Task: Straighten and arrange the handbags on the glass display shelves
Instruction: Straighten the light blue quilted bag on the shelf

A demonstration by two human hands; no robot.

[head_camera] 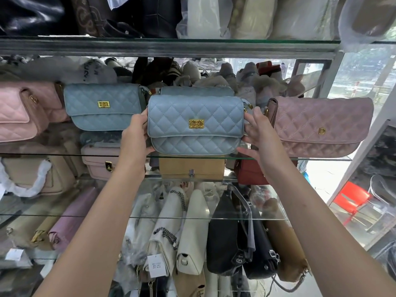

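Your left hand (137,129) gripped the left end of the blue quilted bag (196,125), and your right hand (255,133) pressed spread fingers against its right end. That bag stood at the glass shelf's (64,154) front edge, between the second blue bag (102,106) and the mauve bag (321,127). Let go that far forward and it could have tipped off. Your right wrist, close by, could have nudged the mauve bag.
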